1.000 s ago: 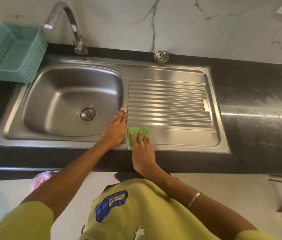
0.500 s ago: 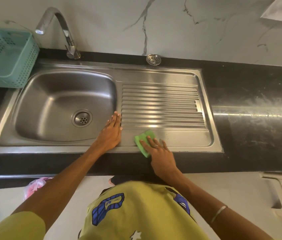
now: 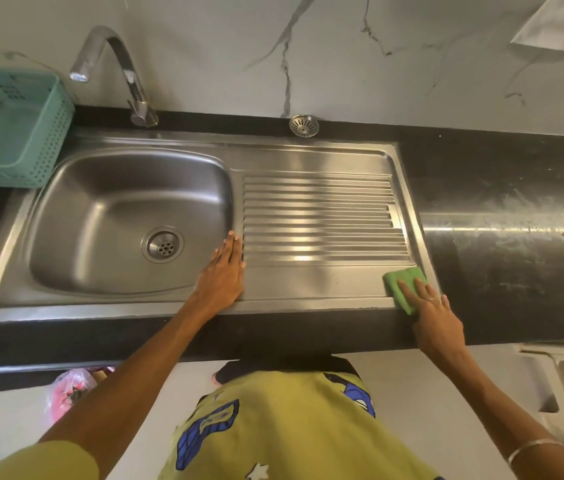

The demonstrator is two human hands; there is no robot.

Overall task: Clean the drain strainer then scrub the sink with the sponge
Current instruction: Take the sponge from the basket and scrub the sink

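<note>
A black tabletop (image 3: 502,237) under a marbled wall carries the steel sink (image 3: 308,157). The left hand (image 3: 222,275) lies flat, fingers straight, between basin and ribbed drainboard. The right hand (image 3: 434,315) presses straight fingers on the green sponge (image 3: 399,280) at the drainboard's near right corner. The drain strainer (image 3: 303,125) sits by the wall

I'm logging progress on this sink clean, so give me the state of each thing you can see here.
Drain strainer: out of the drain, on the counter by the wall.
Sponge: flat on the drainboard's front right corner.
Right hand: fingers pressing the sponge.
Left hand: flat beside the basin.
Faucet: no water running.
</note>
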